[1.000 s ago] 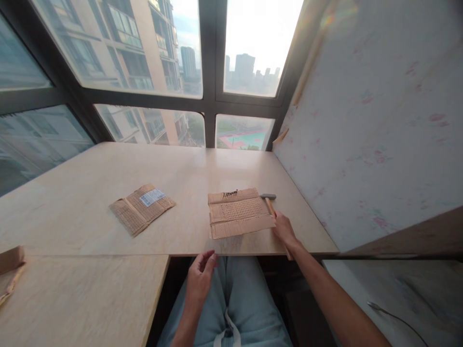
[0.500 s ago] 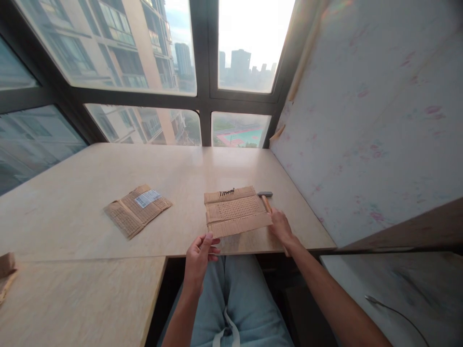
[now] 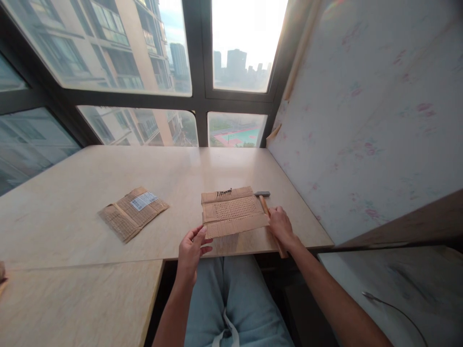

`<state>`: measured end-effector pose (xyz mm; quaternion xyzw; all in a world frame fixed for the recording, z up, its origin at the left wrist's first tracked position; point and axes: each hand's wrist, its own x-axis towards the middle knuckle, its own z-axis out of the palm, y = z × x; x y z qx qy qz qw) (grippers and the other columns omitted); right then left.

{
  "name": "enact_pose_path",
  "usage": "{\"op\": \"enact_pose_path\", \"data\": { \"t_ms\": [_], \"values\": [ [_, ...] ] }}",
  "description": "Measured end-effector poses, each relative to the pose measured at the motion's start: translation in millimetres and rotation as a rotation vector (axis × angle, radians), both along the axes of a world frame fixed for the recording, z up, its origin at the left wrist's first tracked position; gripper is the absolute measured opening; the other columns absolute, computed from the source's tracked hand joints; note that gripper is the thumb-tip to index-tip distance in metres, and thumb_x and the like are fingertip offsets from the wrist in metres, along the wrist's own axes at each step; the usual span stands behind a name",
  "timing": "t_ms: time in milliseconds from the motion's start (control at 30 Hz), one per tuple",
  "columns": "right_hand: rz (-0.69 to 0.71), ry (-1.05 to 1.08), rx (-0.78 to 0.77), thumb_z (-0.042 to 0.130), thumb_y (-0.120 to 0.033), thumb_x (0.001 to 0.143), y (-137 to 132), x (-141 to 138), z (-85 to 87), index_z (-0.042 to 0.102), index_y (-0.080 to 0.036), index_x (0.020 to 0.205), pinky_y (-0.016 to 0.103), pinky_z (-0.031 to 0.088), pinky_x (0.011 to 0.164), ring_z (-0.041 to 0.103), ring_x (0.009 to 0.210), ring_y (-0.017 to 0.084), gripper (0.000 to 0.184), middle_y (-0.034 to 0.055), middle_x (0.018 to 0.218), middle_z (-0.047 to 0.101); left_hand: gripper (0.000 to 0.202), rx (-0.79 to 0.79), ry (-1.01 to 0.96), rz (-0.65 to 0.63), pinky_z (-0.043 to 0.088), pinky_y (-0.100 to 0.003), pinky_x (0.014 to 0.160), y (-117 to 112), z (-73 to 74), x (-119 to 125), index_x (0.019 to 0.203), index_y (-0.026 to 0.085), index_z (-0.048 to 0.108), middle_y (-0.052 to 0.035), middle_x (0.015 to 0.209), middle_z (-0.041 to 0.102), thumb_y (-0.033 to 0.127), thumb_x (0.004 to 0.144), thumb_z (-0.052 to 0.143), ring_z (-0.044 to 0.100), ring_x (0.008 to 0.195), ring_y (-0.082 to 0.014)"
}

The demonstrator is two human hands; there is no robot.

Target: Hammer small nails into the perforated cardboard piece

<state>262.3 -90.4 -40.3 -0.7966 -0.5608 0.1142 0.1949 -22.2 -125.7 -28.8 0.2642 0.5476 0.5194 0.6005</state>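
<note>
Brown corrugated cardboard sheet [image 3: 237, 211], creased into panels, middle panel covered in rows of small dark dots. It's over the front part of the table [image 3: 173, 168], right of centre, near edge close to the table's front edge. Can't tell whether all of it rests on the surface. Row of short dark nail-like pieces [image 3: 224, 192] along its far strip, side by side; too small to identify for sure.

Left hand [image 3: 194, 245] pinches the sheet's near left corner, thumb on top, other fingers curled below. Right hand [image 3: 280, 225] is clenched round the wooden handle of a hammer [image 3: 265, 206], at the sheet's right side. Handle slants, butt end toward the person, grey metal head just beyond the sheet's far right corner. Sheet's near right corner meets the right hand; can't tell if it's gripped there too.

Second cardboard piece [image 3: 125, 217] lies flat to the left, well apart from the sheet, turned at an angle, white printed label [image 3: 143, 201] on top. Brown item [image 3: 2, 271] cut off at the left border, unclear what.

Grey-blue trousers [image 3: 206, 299] with a pale drawstring [image 3: 226, 330] below the table edge. Cable [image 3: 388, 306] on a greyish surface [image 3: 347, 270], lower right. Floral-patterned wall [image 3: 361, 120] on the right; dark-framed window [image 3: 198, 103] behind, buildings [image 3: 237, 65] outside.
</note>
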Motion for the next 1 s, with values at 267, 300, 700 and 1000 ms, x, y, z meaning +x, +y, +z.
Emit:
{"op": "enact_pose_path", "data": {
  "t_ms": [267,300,700,1000],
  "values": [
    [0.118,0.667,0.110,0.034,-0.047,0.099,-12.0,-17.4,12.9,0.069,-0.014,0.103,0.030,0.054,0.072,0.066,0.088,0.021,0.048,0.0096,0.095,0.070,0.043,0.067,-0.019,-0.017,0.060,-0.025,0.057,6.0,-2.3,-5.1,0.100,0.010,0.065,-0.0050,0.081,0.072,0.028,0.064,0.082,0.068,0.062,-0.0132],
    [0.126,0.847,0.100,0.041,-0.050,0.096,-14.3,-20.6,14.5,0.068,-0.014,0.101,0.029,0.054,0.066,0.065,0.084,0.020,0.046,0.0087,0.093,0.070,0.044,0.078,-0.020,-0.019,0.060,-0.026,0.058,4.7,-2.4,-5.4,0.100,0.010,0.066,-0.0050,0.082,0.072,0.028,0.064,0.082,0.068,0.063,-0.0136],
    [0.036,1.519,0.060,0.079,-0.034,0.069,-7.9,-30.7,25.4,0.068,-0.020,0.087,0.024,0.053,0.065,0.066,0.077,0.017,0.025,0.0025,0.086,0.073,0.052,0.079,0.068,0.036,0.054,-0.024,0.069,33.9,-3.3,-7.0,0.108,0.011,0.063,-0.0103,0.098,0.071,0.036,0.065,0.079,0.069,0.084,-0.0167],
    [0.180,1.646,0.046,0.075,-0.034,0.075,14.7,-43.4,21.3,0.071,-0.020,0.102,0.035,0.051,0.078,0.069,0.087,0.023,0.031,0.0059,0.098,0.076,0.045,0.098,-0.063,-0.128,0.056,-0.031,0.069,59.3,12.2,20.6,0.106,0.014,0.062,-0.0070,0.089,0.073,0.029,0.066,0.076,0.071,0.080,-0.0228]
  ]
}}
